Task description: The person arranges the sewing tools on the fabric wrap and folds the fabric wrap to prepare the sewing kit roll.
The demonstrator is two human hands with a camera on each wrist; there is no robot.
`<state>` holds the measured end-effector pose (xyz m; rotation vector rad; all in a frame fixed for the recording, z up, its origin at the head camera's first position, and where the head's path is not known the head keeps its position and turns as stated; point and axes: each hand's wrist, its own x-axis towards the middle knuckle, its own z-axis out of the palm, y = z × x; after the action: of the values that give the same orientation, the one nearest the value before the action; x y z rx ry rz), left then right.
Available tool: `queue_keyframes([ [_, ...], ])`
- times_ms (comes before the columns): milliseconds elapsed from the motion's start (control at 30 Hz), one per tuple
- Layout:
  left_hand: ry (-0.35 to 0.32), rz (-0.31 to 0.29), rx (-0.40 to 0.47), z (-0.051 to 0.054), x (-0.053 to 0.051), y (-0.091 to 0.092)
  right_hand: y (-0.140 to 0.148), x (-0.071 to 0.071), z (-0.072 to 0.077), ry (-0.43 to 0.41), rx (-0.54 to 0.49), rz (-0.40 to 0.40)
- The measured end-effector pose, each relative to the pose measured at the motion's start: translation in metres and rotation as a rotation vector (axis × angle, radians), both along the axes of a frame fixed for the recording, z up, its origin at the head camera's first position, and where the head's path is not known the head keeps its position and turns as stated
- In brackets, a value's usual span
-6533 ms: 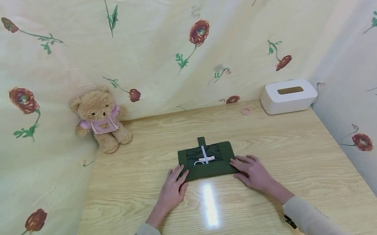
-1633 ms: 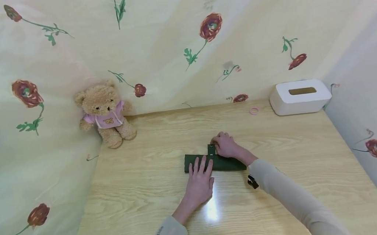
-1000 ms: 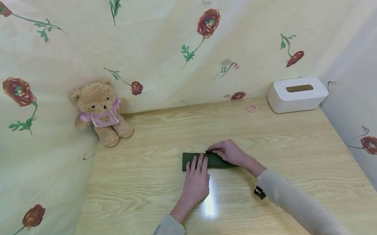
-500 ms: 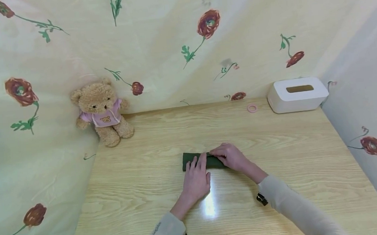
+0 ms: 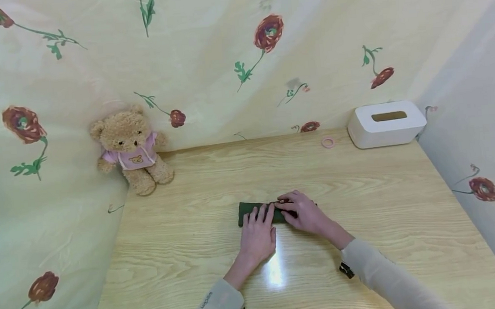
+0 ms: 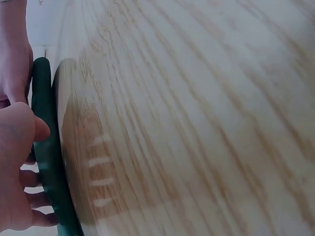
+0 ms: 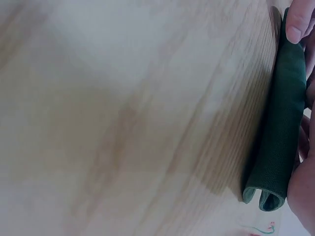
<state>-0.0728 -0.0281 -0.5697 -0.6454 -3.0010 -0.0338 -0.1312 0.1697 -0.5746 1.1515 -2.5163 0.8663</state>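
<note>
A dark green fabric roll-up pouch lies folded into a long flat bundle across the table. My left hand rests on its left half, the fingers straight and spread over the top. Over the right half is my right hand, its fingertips touching the pouch's upper edge beside the left fingertips, thumb apart from the index finger. The short closing strap is mostly hidden under the fingers. From the left wrist, the left thumb shows against the near side of the pouch. The right wrist view shows the folded layers at the pouch's end.
A teddy bear in a pink top sits at the back left. At the back right stand a white tissue box and, beside it, a small pink ring. Flowered cloth hangs behind the wooden table.
The pouch, spread open earlier, has been folded into a narrow bundle, and its strap brought down onto it. Most recently my right thumb has moved apart from the index finger; my left hand stays.
</note>
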Motion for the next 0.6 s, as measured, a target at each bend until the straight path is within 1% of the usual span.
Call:
queue_keyframes([
  [167, -0.013, -0.005, 0.003, 0.0013, 0.0, -0.0005, 0.0, 0.0054, -0.0035, -0.048, -0.022, -0.029],
  [267, -0.019, -0.009, 0.02, 0.0019, -0.0007, -0.0012, 0.0006, 0.0074, -0.0053, -0.095, -0.045, -0.041],
  [400, -0.005, -0.009, 0.034, 0.0025, -0.0023, -0.0018, 0.0, 0.0079, -0.0057, -0.161, -0.105, -0.062],
  [467, 0.009, -0.005, 0.029, 0.0024, -0.0032, -0.0011, -0.0008, 0.0073, -0.0036, -0.184, -0.134, -0.068],
  [600, 0.044, 0.011, 0.014, 0.001, -0.0044, 0.0012, -0.0043, 0.0055, 0.0016, -0.17, -0.15, -0.085],
])
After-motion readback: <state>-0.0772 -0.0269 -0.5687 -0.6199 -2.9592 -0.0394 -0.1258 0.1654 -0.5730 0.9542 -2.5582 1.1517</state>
